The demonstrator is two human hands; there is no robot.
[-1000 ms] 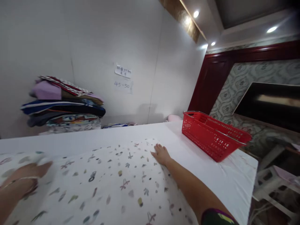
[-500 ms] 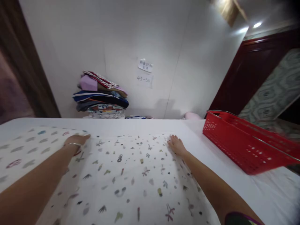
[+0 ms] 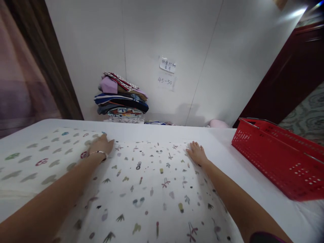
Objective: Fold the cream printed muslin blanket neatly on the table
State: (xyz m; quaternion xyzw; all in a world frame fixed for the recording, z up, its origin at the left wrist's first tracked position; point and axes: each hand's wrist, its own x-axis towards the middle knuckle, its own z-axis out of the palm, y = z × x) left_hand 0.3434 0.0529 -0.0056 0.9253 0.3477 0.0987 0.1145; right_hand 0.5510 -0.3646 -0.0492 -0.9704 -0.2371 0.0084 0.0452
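A white cloth [image 3: 152,199] printed with small plants, mushrooms and rainbows lies spread in front of me, its far edge running straight across the table. My left hand [image 3: 101,148], with a bracelet on the wrist, rests flat at its far left corner, thumb apart from the fingers. At the far right corner my right hand [image 3: 197,154] presses down flat with fingers spread. Beside the left hand and partly behind that forearm lies a second white cloth [image 3: 37,168] with grey cloud-like prints and a few coloured ones.
To the right stands a red perforated basket [image 3: 268,158] with metal handles on the white table [image 3: 217,138]. A stack of folded clothes [image 3: 121,101] sits against the wall beyond the far edge. Something pink [image 3: 218,123] lies there too. Paper notes [image 3: 165,81] hang on the wall.
The view has swung left, so everything appears farther right. My left hand has turned to point away from me. The right hand stays at its corner; the cloth looks little changed.
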